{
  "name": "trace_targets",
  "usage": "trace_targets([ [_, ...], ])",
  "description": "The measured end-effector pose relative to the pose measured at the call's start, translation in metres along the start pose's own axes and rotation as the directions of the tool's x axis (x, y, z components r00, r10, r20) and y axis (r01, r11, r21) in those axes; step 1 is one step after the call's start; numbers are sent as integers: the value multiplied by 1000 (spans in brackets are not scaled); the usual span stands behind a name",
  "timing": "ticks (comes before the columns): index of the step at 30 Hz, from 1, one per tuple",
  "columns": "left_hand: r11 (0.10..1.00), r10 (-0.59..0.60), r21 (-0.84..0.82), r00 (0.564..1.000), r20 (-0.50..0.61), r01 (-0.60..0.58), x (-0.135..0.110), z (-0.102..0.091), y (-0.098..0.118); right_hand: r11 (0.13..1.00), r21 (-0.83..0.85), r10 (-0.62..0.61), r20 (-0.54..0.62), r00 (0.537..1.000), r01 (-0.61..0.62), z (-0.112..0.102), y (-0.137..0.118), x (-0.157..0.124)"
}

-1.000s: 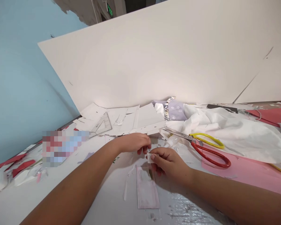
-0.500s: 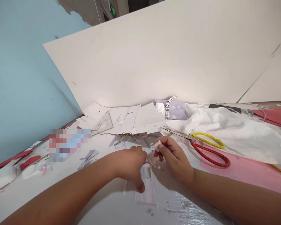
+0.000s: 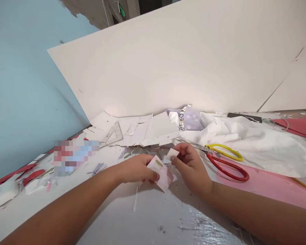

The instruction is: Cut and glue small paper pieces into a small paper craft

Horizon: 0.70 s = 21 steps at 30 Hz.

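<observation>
My left hand (image 3: 134,169) is closed on a pale pink strip of paper (image 3: 163,174) and holds it lifted off the white table, tilted. A small green mark shows on the strip near my fingers. My right hand (image 3: 191,166) is just to the right of it, fingers pinched on a small white square piece (image 3: 172,153) held above the strip's upper end. The two hands almost touch.
Scissors with one red and one yellow handle (image 3: 225,163) lie right of my right hand on a pink sheet (image 3: 267,187). White cloth (image 3: 247,143), cut white card pieces (image 3: 142,131) and a clear set square (image 3: 112,135) lie behind. A large white board (image 3: 183,61) leans at the back.
My left hand has picked the pink strip up from the table and raised it toward my right hand. My right hand kept the small white piece and stayed nearly in place.
</observation>
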<state>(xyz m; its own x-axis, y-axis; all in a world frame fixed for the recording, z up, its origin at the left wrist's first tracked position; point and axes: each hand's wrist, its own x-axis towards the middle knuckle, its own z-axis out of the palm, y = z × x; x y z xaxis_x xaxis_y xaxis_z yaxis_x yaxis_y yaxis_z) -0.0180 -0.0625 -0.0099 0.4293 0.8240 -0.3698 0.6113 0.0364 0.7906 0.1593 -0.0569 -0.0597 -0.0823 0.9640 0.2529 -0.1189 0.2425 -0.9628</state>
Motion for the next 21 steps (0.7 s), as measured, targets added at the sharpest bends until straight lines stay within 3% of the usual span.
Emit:
trace_targets([
  [4,949,5,-313,997,-74,-28,7,5,-13,998,-20,52,-39,998,-52,-3,-4,5],
  [9,844,29,-529,992,-126,-92,14,13,-31,992,-42,118,-11,993,-118,-6,-7,9],
  [15,791,54,-596,986,-155,-137,16,18,-38,983,-74,174,52,983,-170,-6,-4,10],
  [21,764,55,-627,983,-175,-154,15,19,-34,991,-39,134,77,988,-131,-7,4,10],
])
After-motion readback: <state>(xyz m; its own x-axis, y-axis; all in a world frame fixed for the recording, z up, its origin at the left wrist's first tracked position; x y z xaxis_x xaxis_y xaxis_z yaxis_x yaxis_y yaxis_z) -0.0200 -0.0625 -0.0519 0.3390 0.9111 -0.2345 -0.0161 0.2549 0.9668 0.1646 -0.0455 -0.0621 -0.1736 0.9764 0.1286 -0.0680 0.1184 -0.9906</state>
